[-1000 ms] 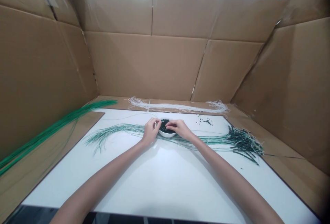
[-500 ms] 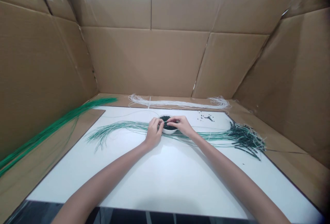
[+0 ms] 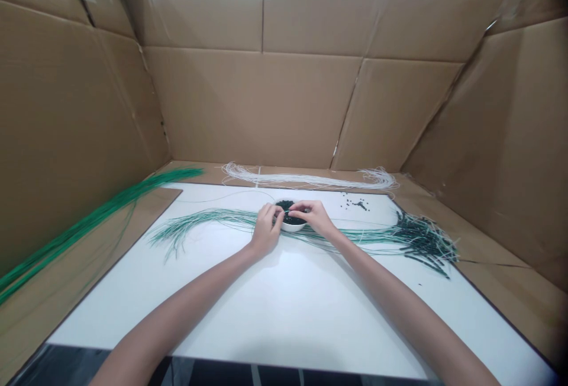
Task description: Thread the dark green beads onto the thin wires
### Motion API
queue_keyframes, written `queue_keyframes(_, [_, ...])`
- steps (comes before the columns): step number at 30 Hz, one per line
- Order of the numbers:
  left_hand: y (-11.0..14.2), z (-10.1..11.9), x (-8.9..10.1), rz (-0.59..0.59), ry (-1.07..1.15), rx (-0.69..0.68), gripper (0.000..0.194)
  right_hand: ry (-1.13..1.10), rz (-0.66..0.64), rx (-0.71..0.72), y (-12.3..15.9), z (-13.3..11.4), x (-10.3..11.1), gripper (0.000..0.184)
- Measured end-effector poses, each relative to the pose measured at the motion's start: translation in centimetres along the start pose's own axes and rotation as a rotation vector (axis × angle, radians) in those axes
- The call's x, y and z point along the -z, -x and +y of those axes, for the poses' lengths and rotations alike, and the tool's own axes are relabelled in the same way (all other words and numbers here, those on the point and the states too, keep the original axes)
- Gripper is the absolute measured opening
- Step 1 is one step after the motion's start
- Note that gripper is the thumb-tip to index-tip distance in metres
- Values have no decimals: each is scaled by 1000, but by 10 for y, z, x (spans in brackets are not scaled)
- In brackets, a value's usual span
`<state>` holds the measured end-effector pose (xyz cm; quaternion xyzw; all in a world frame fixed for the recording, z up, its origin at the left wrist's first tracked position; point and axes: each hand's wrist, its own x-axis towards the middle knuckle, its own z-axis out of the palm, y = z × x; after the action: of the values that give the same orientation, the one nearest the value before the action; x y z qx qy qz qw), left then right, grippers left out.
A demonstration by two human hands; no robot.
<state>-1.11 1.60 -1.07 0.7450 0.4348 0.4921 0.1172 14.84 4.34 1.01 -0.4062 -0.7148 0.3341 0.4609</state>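
A white bowl [image 3: 293, 228] of small dark beads [image 3: 284, 203] stands near the middle of the white board. Over its left rim, my left hand [image 3: 267, 229] is closed in a pinch on a thin green strand [image 3: 287, 212]. The strand's tip shows between my two hands. My right hand [image 3: 316, 218] is above the bowl's right side, thumb and fingers pinched at that tip; anything as small as a bead in them is hidden. Behind and beneath the bowl runs a bundle of green strands [image 3: 213, 215], whose right ends [image 3: 423, 235] are covered in dark beads.
Loose dark beads [image 3: 357, 203] lie on the white board [image 3: 284, 309], right of the bowl. A white strand bundle [image 3: 306, 180] lies along the back. More green strands [image 3: 102, 211] rest at the left. Cardboard walls [image 3: 248, 102] enclose the back and both sides.
Both hands stay over the bowl with their fingers pinched. The green tip between them has shifted very slightly, and the whole view has moved a little.
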Motion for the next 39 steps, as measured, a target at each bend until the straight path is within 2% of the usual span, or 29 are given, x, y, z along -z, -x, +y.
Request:
queue_keyframes(8, [0, 0, -1, 8, -47, -24, 13, 17, 25, 16, 1, -2, -1, 25])
queue_keyframes(19, [-1, 1, 0, 18, -91, -81, 11, 154, 27, 113, 5, -7, -3, 20])
queue_keyframes(39, [-1, 2, 1, 37, -59, -62, 14, 72, -78, 48, 3, -5, 4, 25])
